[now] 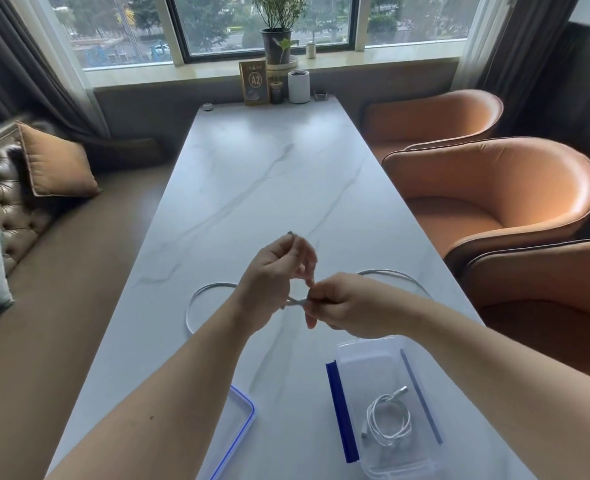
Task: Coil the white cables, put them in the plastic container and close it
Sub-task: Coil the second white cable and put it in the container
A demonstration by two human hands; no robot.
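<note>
1. Surface (269,174): white marble-patterned top. Both hands work above its near half.
2. Left hand (272,271): raised, its grip pinched together on one end of the white cable (196,299); a small connector tip shows above the fingertips.
3. Right hand (345,306): its grip is clamped on the same cable, just beside the left wrist, where the strands cross.
4. White cable: loose. One loop lies on the surface to the left of the hands; another arc curves behind the right hand.
5. Plastic container (366,355): open, clear with blue latches, at the near right of the surface. A coiled cable (388,420) lies inside on its floor.
6. Lid (241,420): blue-edged, flat on the surface to the left of the container and apart from it, partly hidden by the left forearm.
</note>
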